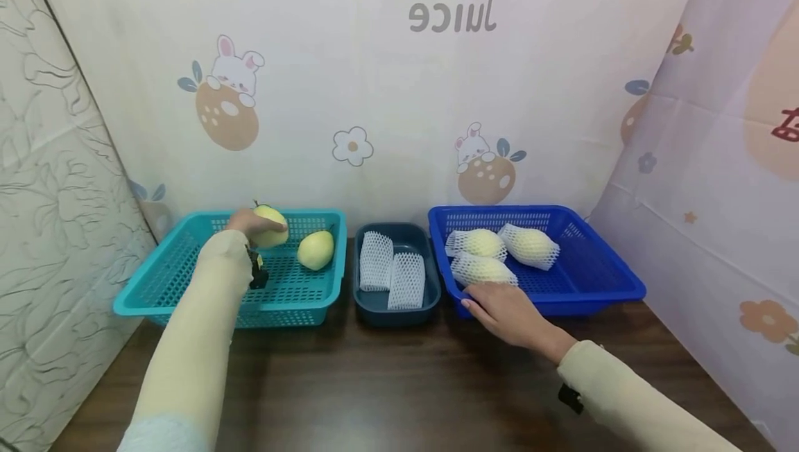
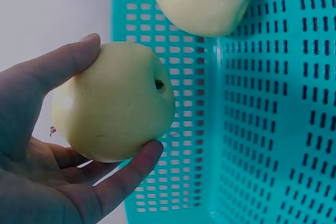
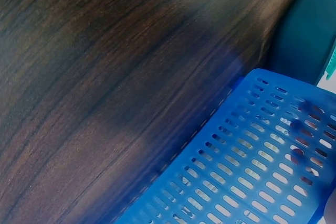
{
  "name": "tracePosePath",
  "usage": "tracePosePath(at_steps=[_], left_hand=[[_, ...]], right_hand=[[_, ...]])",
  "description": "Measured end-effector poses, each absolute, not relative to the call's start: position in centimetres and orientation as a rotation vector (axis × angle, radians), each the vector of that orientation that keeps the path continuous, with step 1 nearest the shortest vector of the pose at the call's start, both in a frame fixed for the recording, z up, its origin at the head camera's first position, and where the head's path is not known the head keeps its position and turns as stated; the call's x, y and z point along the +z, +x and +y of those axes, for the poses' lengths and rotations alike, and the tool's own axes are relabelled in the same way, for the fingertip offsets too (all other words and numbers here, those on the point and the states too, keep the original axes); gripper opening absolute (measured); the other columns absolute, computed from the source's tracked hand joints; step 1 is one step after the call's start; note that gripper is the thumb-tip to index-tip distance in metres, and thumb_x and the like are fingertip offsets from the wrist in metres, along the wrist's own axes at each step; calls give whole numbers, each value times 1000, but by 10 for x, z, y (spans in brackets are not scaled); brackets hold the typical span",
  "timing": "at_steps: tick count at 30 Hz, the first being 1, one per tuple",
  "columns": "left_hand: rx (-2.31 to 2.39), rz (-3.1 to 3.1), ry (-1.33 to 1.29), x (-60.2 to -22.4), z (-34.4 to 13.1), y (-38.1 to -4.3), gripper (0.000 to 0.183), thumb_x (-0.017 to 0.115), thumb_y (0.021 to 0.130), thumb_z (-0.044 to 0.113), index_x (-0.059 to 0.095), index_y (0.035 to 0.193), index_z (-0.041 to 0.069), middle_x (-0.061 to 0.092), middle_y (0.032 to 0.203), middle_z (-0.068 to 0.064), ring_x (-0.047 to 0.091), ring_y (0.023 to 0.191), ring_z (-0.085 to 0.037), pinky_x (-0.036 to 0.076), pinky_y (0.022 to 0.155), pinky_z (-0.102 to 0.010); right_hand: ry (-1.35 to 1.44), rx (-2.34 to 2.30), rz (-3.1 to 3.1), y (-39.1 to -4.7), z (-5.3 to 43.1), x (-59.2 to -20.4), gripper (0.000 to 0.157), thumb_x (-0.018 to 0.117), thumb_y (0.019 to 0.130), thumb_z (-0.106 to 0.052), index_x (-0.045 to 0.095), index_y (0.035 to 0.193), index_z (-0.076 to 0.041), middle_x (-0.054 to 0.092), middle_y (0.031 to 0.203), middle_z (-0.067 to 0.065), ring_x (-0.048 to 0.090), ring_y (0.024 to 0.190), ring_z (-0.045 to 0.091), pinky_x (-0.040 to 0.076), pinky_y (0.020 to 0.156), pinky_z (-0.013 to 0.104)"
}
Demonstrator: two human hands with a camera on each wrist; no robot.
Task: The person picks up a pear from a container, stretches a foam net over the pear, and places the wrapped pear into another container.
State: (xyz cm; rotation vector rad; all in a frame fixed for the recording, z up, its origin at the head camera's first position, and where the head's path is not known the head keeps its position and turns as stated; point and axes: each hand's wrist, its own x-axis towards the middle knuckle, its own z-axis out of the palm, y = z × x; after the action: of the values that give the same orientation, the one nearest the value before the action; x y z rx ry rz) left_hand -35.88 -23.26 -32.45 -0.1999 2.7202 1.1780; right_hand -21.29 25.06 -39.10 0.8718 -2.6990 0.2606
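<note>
In the left wrist view my left hand holds a pale yellow pear, thumb on one side and fingers round the other. The head view shows this left hand lifting it above the turquoise basket. A second pear lies in that basket. My right hand grips the front left rim of the blue basket; dark fingertips show through its slots in the right wrist view. Just beyond those fingers lies a pear in a white foam net.
Between the baskets stands a small dark tub holding two white foam nets. Two more netted pears lie in the blue basket. All the containers stand on a dark wooden table, close to the printed back curtain.
</note>
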Motion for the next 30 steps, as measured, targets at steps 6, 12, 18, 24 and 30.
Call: tracePosePath(at_steps=[6,12,18,24,30], left_hand=[[1231,2772,-42,-306,-225,-343,77,72,83,34,37,131,-13,46,121,-30,52,102,-41,51,76,-44],[1191,2849,109,-290,-211,-322,78,73,83,32,34,136,-10,48,122,-29,52,101,-39,49,78,-45],[1100,2957,240,-285,-195,-307,82,77,78,35,37,136,-8,51,122,-27,52,101,-39,46,80,-50],[1128,2969,348,-288,-174,-287,79,81,73,36,44,132,-2,56,115,-20,55,95,-34,49,73,-44],[1105,2981,498,-291,-147,-261,82,84,70,33,44,133,-2,55,120,-19,55,100,-33,48,78,-47]], right_hand=[[862,295,-2720,-213,251,-388,25,48,100,-34,64,104,-15,62,90,-7,59,84,14,49,78,41],[852,343,-2721,-212,252,-388,26,52,98,-32,65,109,-12,66,98,-2,62,90,16,50,82,43],[828,531,-2721,-210,252,-382,27,54,98,-29,63,113,-9,65,109,4,61,100,19,48,88,44],[773,748,-2725,-209,247,-377,39,50,99,-33,56,125,-5,60,122,7,55,113,23,43,94,49],[793,919,-2672,-206,229,-369,46,51,99,-35,48,135,-7,52,134,8,47,124,26,38,99,52]])
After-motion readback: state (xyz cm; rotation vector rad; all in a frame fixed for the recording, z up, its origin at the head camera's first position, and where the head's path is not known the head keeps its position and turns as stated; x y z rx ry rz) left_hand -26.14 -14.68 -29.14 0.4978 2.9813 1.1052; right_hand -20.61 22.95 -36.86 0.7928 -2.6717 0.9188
